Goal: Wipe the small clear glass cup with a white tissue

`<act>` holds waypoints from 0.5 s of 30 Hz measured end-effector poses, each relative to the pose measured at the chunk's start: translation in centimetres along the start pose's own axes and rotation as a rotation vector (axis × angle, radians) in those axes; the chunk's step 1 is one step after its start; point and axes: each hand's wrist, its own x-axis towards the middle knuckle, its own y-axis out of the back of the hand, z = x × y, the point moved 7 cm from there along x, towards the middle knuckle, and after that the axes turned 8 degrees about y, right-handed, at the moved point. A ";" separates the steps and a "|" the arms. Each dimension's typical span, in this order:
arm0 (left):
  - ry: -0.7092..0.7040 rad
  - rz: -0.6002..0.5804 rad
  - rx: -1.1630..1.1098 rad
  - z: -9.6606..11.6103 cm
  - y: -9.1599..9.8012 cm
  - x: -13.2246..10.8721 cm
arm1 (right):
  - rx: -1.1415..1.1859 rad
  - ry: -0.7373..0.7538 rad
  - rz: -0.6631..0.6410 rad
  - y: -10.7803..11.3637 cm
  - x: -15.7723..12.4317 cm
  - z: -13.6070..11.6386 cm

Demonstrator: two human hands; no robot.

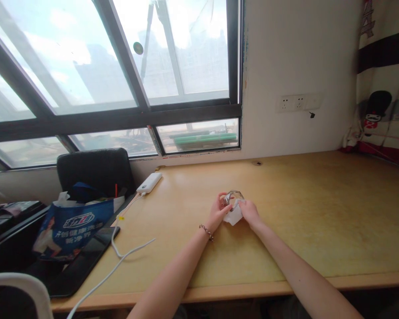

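Observation:
Over the middle of the table, my left hand [217, 213] has its fingers curled around a shiny, silvery curved band [235, 193]. The band arches up between my two hands; its exact kind is too small to make out. My right hand [250, 212] is closed, pinching a crumpled white tissue [233, 217] against the near side of the band. The tissue hangs below the fingers, between both palms. A chain bracelet [206, 232] circles my left wrist.
On the wooden table [306, 212], a white power bank [149, 182] lies at the back left. Its white cable [129, 251] runs down to the front edge. A blue shopping bag [78, 228] and a black chair [95, 170] stand left. Wall sockets [292, 103] are at the back.

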 end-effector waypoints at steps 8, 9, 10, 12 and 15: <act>0.016 -0.047 0.103 -0.1 -1.0 -0.2 | -0.694 0.378 0.150 2.7 -1.5 -4.7; 0.016 -0.049 0.126 -0.1 -1.1 -0.3 | -0.724 0.418 0.150 2.8 -1.8 -5.1; 0.018 -0.052 0.148 -0.1 -1.2 -0.4 | -0.734 0.462 0.153 2.9 -2.0 -5.4; 0.022 -0.046 0.194 -0.3 -1.4 -0.5 | -0.695 0.544 0.171 3.1 -2.4 -5.9; 0.013 0.039 0.290 -0.5 -1.0 -0.7 | -0.529 0.606 0.213 3.5 -2.4 -5.8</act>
